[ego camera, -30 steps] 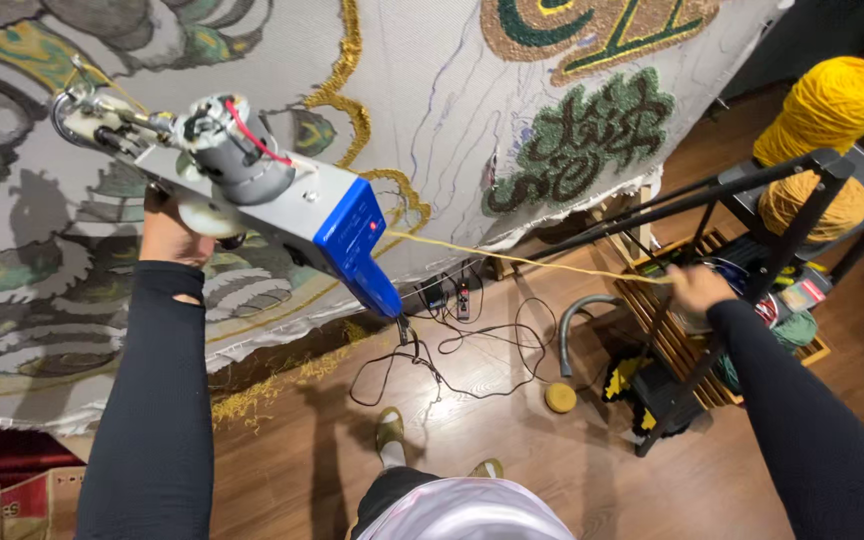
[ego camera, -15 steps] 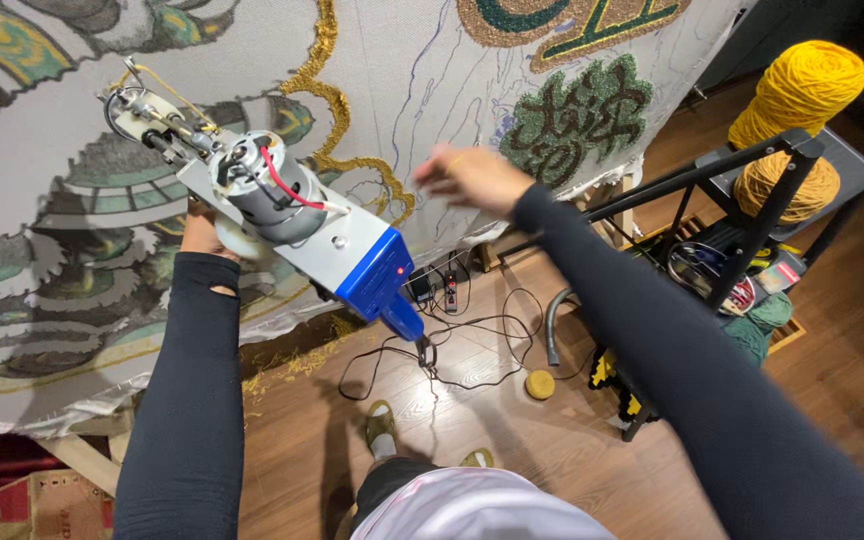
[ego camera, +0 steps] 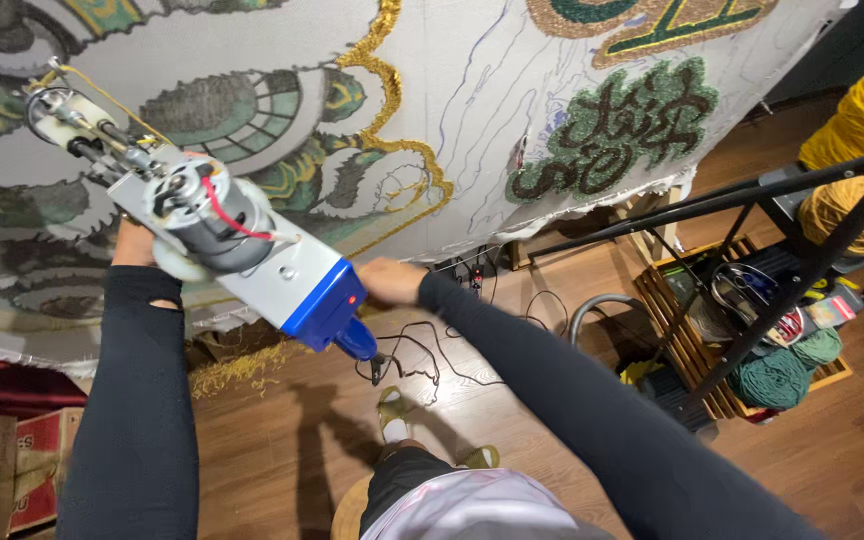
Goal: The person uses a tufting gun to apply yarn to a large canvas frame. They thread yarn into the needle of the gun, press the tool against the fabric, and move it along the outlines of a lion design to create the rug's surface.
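left hand (ego camera: 135,243): tucked up behind the tufting gun (ego camera: 214,243), clamped on its pale handle. You only see the wrist and back of the hand, the fingers are hidden by the gun body.

right hand (ego camera: 389,281): reaching in at the gun's blue rear end (ego camera: 324,308), right up against it. Honestly can't tell if it's closed on the grip or just touching; the fingers look curled, but they're behind the blue part.

tufting gun: silver body with a round grey motor on top and a red wire looping over it. It's held up diagonally, needle end (ego camera: 57,112) pointing upper left at the cloth, blue end lower right.

yellow yarn strand (ego camera: 102,92): runs along the front of the gun by the needle.

backing cloth (ego camera: 472,110): big white stretched sheet filling the top, with grey, green and gold tufted patterns. A gold tufted line (ego camera: 384,70) snakes down the middle, and a dark green tufted patch (ego camera: 607,130) sits further right.

floor (ego camera: 282,440): wood boards, with loose black cables (ego camera: 422,355) below the gun and gold yarn scraps (ego camera: 237,368) along the cloth's bottom edge.

black rack (ego camera: 782,290): off to the right, well apart from the hands, yellow yarn cones (ego camera: 862,120) on top and green yarn (ego camera: 777,378) lower down.

feet (ego camera: 392,410): the person's own, straight below.
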